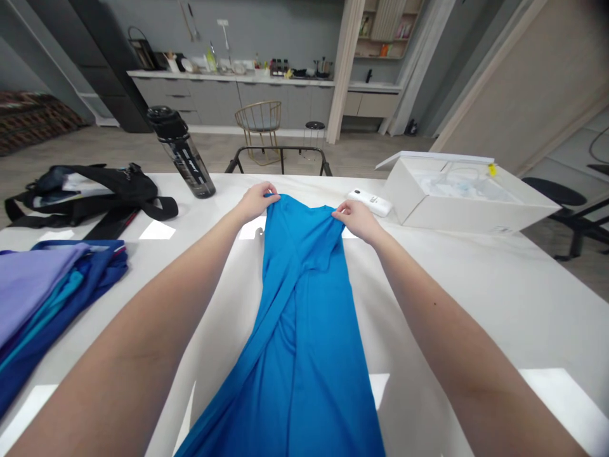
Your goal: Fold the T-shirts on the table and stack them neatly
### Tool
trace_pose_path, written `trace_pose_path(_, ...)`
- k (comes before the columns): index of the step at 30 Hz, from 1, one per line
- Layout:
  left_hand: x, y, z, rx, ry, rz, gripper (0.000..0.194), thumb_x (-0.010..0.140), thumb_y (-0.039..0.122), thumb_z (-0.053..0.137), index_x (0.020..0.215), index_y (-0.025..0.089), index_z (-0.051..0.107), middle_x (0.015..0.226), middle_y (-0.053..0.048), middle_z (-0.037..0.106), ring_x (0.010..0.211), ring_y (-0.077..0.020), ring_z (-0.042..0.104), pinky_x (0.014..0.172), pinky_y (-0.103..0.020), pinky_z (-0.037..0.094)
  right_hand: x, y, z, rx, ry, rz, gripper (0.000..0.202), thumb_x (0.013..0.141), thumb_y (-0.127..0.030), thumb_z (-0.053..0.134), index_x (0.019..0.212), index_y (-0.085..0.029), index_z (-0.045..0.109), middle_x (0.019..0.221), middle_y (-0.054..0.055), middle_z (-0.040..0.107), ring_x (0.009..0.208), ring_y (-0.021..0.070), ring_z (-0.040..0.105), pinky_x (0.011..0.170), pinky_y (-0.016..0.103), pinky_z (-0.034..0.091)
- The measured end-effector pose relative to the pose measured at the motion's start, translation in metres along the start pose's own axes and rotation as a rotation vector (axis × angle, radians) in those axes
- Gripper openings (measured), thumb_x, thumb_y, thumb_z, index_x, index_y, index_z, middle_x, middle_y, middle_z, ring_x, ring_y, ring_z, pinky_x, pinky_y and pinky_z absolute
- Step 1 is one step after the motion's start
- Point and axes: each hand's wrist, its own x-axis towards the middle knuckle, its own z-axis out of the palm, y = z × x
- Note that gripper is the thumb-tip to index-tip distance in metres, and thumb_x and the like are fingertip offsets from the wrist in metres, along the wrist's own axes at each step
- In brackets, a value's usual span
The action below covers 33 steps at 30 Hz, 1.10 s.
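A bright blue garment (309,304), its exact kind unclear, stretches from the middle of the white table down past the bottom of the view. My left hand (259,200) pinches its far left corner between thumb and fingers. At the far right corner, my right hand (360,219) grips the cloth the same way. Between the two hands the far edge sags slightly, and folds run diagonally down the fabric. The garment's near end is out of view.
Folded clothes (42,285) in purple, teal and navy lie at left, near a black bag (90,190). A dark water bottle (183,152) stands behind. At right are a white handheld device (371,202) and an open white box (447,197). A black-framed chair (280,150) stands beyond the table (499,285).
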Motion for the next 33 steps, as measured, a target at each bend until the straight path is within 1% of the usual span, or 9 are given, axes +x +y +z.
trace_pose_path(3,0.011,-0.002,0.011,0.05,0.009,-0.078,0.022,0.087,0.037,0.065,0.103,0.022,0.066,0.102,-0.004,0.069,0.096,-0.0223,0.061,0.091,-0.037,0.046,0.024,0.007,0.009,-0.064,0.052,0.005,0.016,0.087,-0.032,0.068,0.09,-0.017,0.072,0.084,0.003,0.066,0.08,0.018,0.061,0.073,0.028,0.044)
trace_pose_path(6,0.006,-0.005,0.031,0.201,-0.009,-0.192,0.03,0.089,0.036,0.063,0.117,0.024,0.064,0.12,-0.009,0.065,0.111,-0.0281,0.06,0.1,-0.046,0.043,0.038,0.017,0.031,-0.166,0.034,0.031,0.013,0.089,-0.027,0.065,0.094,-0.017,0.071,0.092,0.006,0.067,0.088,0.0204,0.062,0.081,0.031,0.046)
trace_pose_path(8,-0.008,-0.005,0.042,0.262,0.045,-0.166,0.036,0.093,0.036,0.057,0.128,0.025,0.06,0.133,-0.013,0.059,0.122,-0.0316,0.056,0.104,-0.051,0.041,0.036,0.023,0.045,-0.23,0.034,0.022,0.017,0.092,-0.026,0.062,0.105,-0.017,0.07,0.103,0.009,0.066,0.093,0.0225,0.062,0.084,0.034,0.048)
trace_pose_path(11,-0.037,0.0,0.049,0.299,0.096,-0.004,0.04,0.097,0.034,0.051,0.136,0.025,0.057,0.143,-0.014,0.054,0.132,-0.0325,0.05,0.107,-0.053,0.037,0.019,0.022,0.056,-0.328,0.148,-0.028,0.027,0.095,-0.03,0.058,0.119,-0.019,0.065,0.121,0.015,0.06,0.105,0.0288,0.059,0.088,0.04,0.048)
trace_pose_path(15,-0.084,0.018,0.044,0.275,0.005,0.169,0.036,0.1,0.034,0.048,0.132,0.025,0.061,0.144,-0.009,0.057,0.133,-0.0281,0.051,0.11,-0.049,0.035,-0.022,0.002,0.055,-0.381,0.256,-0.129,0.027,0.099,-0.031,0.051,0.118,-0.018,0.064,0.119,0.017,0.059,0.111,0.0329,0.055,0.091,0.045,0.046)
trace_pose_path(20,-0.161,0.05,0.03,0.224,-0.086,0.235,0.031,0.102,0.035,0.048,0.124,0.026,0.066,0.135,-0.006,0.064,0.127,-0.0232,0.057,0.108,-0.043,0.037,-0.093,-0.024,0.061,-0.232,0.05,-0.391,0.02,0.098,-0.03,0.056,0.112,-0.021,0.066,0.111,0.01,0.061,0.105,0.0256,0.059,0.092,0.037,0.046)
trace_pose_path(26,-0.264,0.08,0.015,0.257,-0.141,0.12,0.024,0.101,0.037,0.051,0.11,0.026,0.07,0.117,-0.004,0.07,0.112,-0.0225,0.064,0.098,-0.041,0.042,-0.179,-0.051,0.069,-0.2,-0.148,-0.568,0.028,0.092,-0.017,0.06,0.117,-0.026,0.067,0.114,0.005,0.063,0.111,0.022,0.059,0.091,0.034,0.041)
trace_pose_path(30,-0.32,0.094,0.012,0.345,-0.143,0.034,0.028,0.099,0.04,0.054,0.118,0.024,0.067,0.118,-0.006,0.07,0.114,-0.0253,0.064,0.094,-0.041,0.045,-0.224,-0.067,0.075,-0.276,-0.194,-0.545,0.022,0.095,-0.021,0.061,0.115,-0.026,0.069,0.115,0.006,0.062,0.108,0.021,0.059,0.088,0.033,0.039)
trace_pose_path(33,-0.354,0.102,0.008,0.413,-0.15,-0.023,0.028,0.098,0.034,0.054,0.122,0.023,0.064,0.119,-0.008,0.069,0.112,-0.0256,0.065,0.091,-0.038,0.047,-0.253,-0.079,0.078,-0.335,-0.17,-0.521,0.021,0.099,-0.023,0.058,0.117,-0.025,0.069,0.115,0.006,0.063,0.107,0.0214,0.059,0.087,0.034,0.038)
